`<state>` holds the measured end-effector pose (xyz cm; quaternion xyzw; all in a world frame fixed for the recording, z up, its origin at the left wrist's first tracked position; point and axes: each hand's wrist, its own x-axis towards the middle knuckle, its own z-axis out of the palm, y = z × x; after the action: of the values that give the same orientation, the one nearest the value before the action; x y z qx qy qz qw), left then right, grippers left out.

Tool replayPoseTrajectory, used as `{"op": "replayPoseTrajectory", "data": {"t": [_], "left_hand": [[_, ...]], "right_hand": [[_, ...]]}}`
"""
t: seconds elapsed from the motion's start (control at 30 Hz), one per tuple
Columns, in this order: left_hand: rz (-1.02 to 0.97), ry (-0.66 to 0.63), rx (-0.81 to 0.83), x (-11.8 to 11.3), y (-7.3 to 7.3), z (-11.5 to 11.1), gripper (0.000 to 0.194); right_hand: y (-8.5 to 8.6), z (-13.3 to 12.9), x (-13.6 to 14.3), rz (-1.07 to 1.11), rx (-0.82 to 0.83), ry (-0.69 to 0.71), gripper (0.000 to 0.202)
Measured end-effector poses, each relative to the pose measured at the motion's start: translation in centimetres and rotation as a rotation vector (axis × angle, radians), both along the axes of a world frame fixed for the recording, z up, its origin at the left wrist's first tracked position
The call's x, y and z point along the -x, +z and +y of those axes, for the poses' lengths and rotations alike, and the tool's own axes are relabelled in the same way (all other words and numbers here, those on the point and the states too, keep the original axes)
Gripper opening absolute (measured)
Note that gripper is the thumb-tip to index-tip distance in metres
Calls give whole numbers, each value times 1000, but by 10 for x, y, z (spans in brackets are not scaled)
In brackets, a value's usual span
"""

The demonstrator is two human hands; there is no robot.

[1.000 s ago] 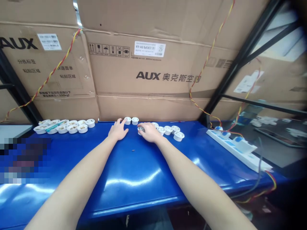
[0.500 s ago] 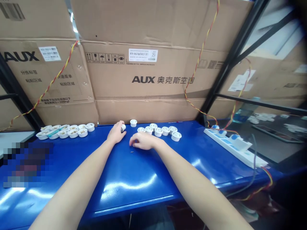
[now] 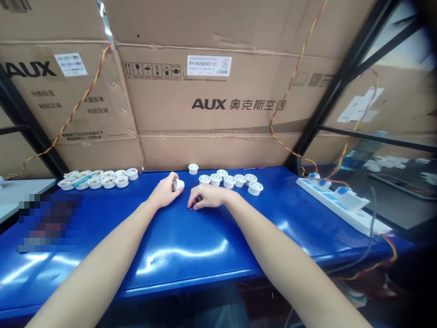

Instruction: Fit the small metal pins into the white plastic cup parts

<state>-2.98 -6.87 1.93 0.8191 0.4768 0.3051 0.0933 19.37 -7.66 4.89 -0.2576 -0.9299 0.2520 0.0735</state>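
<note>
My left hand (image 3: 165, 190) grips a small white round piece (image 3: 178, 185), tilted so that its dark patterned face shows toward the left. To its right, my right hand (image 3: 206, 197) reaches down to the blue table (image 3: 177, 232), thumb and fingertips brought together at a tiny dark piece (image 3: 191, 208) on the surface. Just behind my right hand stand several white round cups (image 3: 229, 181), and a single one (image 3: 193, 169) is further back by the cardboard. At the back left, more white cups (image 3: 108, 181) with small brass-coloured contents sit in rows, a teal strip (image 3: 83, 179) lying over them.
A large cardboard sheet (image 3: 211, 120) closes the back. On the right lies a white power strip (image 3: 341, 207) with plugs and cables beside a black metal frame (image 3: 336, 84). A pixelated dark object (image 3: 54, 218) lies at the left. Twisted red-yellow wires (image 3: 75, 109) hang in front of the cardboard.
My right hand has lowered and its fingertips have closed in on the tiny dark piece. My left hand has turned the white piece, showing more of its patterned face. The view has shifted slightly.
</note>
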Motion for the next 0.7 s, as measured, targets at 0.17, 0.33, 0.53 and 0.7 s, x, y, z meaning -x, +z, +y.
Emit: {"op": "replayPoseTrajectory", "data": {"t": [0.17, 0.33, 0.53, 0.7], "left_hand": [[-68, -53, -36, 1, 2, -3, 34], [-12, -100, 58, -4, 0, -3, 47], [9, -111, 96, -4, 2, -6, 47], [14, -106, 103, -4, 4, -8, 47]], "right_hand": [[3, -3, 1, -14, -7, -6, 22], [5, -5, 2, -25, -2, -17, 17], [4, -5, 0, -39, 4, -57, 21], [4, -6, 3, -21, 8, -32, 15]]}}
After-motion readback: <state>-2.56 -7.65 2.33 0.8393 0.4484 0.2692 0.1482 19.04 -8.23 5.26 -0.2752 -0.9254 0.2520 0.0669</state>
